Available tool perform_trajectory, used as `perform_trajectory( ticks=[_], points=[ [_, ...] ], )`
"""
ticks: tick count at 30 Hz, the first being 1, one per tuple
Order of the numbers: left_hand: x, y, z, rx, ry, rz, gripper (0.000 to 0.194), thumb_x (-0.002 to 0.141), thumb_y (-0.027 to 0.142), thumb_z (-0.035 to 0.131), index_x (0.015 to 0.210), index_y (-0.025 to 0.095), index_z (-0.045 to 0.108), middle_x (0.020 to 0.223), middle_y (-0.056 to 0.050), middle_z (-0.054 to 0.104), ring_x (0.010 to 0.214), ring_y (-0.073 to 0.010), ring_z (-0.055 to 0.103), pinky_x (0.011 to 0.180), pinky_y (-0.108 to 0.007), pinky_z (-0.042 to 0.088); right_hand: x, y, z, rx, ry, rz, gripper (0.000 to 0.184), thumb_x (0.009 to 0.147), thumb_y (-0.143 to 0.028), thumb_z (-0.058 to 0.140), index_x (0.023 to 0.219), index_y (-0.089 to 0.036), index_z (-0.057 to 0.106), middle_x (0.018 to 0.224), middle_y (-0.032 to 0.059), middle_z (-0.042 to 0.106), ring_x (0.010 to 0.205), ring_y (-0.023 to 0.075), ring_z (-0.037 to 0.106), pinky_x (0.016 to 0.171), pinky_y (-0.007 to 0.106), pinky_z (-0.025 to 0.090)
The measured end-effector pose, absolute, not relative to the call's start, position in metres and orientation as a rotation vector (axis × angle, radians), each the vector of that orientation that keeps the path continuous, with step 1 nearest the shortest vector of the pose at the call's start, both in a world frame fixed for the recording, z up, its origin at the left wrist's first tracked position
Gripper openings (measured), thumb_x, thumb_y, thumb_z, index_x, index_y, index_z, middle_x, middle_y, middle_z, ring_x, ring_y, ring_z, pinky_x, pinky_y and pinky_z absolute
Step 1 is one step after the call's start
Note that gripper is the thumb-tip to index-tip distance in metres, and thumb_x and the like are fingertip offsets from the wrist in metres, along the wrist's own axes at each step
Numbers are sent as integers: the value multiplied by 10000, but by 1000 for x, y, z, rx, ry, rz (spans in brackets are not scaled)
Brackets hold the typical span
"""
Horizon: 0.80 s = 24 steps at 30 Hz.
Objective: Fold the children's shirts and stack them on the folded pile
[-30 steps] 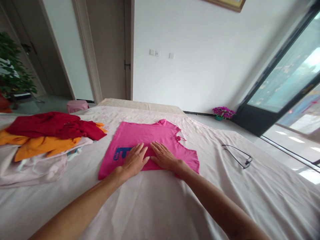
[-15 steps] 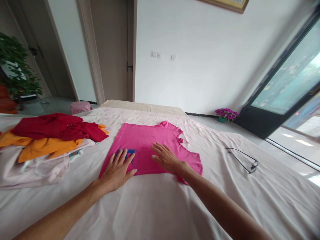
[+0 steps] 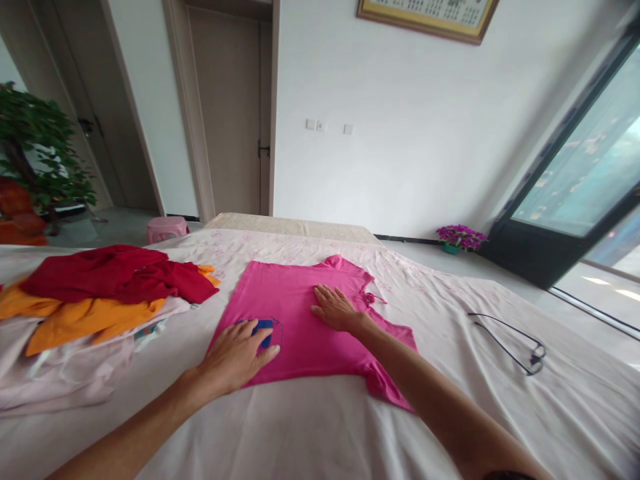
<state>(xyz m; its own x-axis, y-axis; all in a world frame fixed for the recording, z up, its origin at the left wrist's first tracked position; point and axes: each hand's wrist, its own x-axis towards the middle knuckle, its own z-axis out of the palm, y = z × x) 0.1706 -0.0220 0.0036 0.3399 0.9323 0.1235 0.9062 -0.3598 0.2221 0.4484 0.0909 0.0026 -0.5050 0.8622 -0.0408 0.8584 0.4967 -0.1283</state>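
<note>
A pink T-shirt (image 3: 295, 300) lies spread out on the pale bedsheet (image 3: 280, 433), its neck and sleeves toward the right and its hem toward the left. My left hand (image 3: 237, 353) rests over the lower left of the shirt, fingers apart, partly covering a blue print (image 3: 264, 332). Flat on the upper middle of the cloth is my right hand (image 3: 337, 308), with its fingers stretched out. Neither hand grips the fabric. A small knotted tie (image 3: 371, 298) shows at the neckline.
To the left is a heap of clothes with a red garment (image 3: 110, 273) over an orange one (image 3: 95, 320). Eyeglasses (image 3: 520, 340) lie at the right. Beyond the bed are a pink stool (image 3: 167, 228), a potted plant (image 3: 40, 147) and purple flowers (image 3: 460, 237).
My right hand has slid away from me across the shirt, toward its upper part. My left hand stays near the print, its fingers shifted slightly. The view has tilted up a little.
</note>
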Motion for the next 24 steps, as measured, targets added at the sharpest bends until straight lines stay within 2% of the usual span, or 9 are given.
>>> perform_trajectory(
  ticks=[2, 3, 7, 9, 13, 17, 24],
  points=[
    [179, 3, 19, 2446, 1703, 382, 540, 956, 557, 281, 1141, 255, 689, 1142, -112, 714, 1068, -274, 657, 959, -433, 457, 439, 87, 8, -1455, -2727, 257, 767, 979, -625, 152, 1551, -116, 197, 1608, 138, 142, 1489, 260, 106, 1197, 491, 102],
    [185, 18, 23, 2448, 1713, 415, 526, 972, 508, 266, 1142, 238, 684, 1124, -108, 721, 1064, -255, 660, 970, -407, 453, 432, 84, 9, -1385, -2750, 296, 775, 977, -631, 133, 1553, -116, 185, 1611, 131, 134, 1491, 252, 96, 1201, 473, 103],
    [205, 77, 12, 2465, 1789, 462, 570, 980, 444, 276, 1376, 112, 516, 1412, -150, 545, 1361, -224, 445, 1132, -333, 300, 412, 80, 3, -1221, -2793, 389, 777, 976, -635, 120, 1563, -127, 144, 1618, 110, 112, 1493, 227, 73, 1214, 409, 73],
    [207, 97, -4, 2424, 1853, 425, 612, 973, 462, 294, 1422, 79, 456, 1473, -183, 465, 1412, -264, 368, 1154, -381, 262, 415, 89, -2, -1255, -2782, 375, 773, 978, -628, 130, 1563, -123, 138, 1620, 109, 93, 1494, 228, 59, 1215, 404, 50],
    [195, 118, -34, 2338, 2037, 362, 658, 940, 527, 364, 1478, 149, 388, 1552, -204, 323, 1453, -351, 256, 1155, -517, 195, 447, 125, -9, -1455, -2725, 356, 754, 985, -598, 94, 1566, -118, 102, 1625, 89, 51, 1496, 210, 17, 1210, 389, 16],
    [179, 131, -46, 2325, 2122, 305, 686, 918, 606, 346, 1501, 243, 347, 1581, -160, 286, 1466, -344, 223, 1158, -503, 178, 494, 164, -13, -1776, -2601, 277, 724, 989, -570, 104, 1566, -133, 117, 1630, 61, 53, 1497, 198, 0, 1201, 378, 7],
    [168, 141, -47, 2314, 2222, 288, 670, 926, 581, 337, 1499, 233, 354, 1560, -173, 328, 1449, -339, 266, 1144, -487, 199, 536, 192, -18, -2188, -2305, 103, 694, 990, -541, 139, 1561, -148, 154, 1628, 71, 105, 1494, 205, 64, 1189, 421, 46]
  ],
)
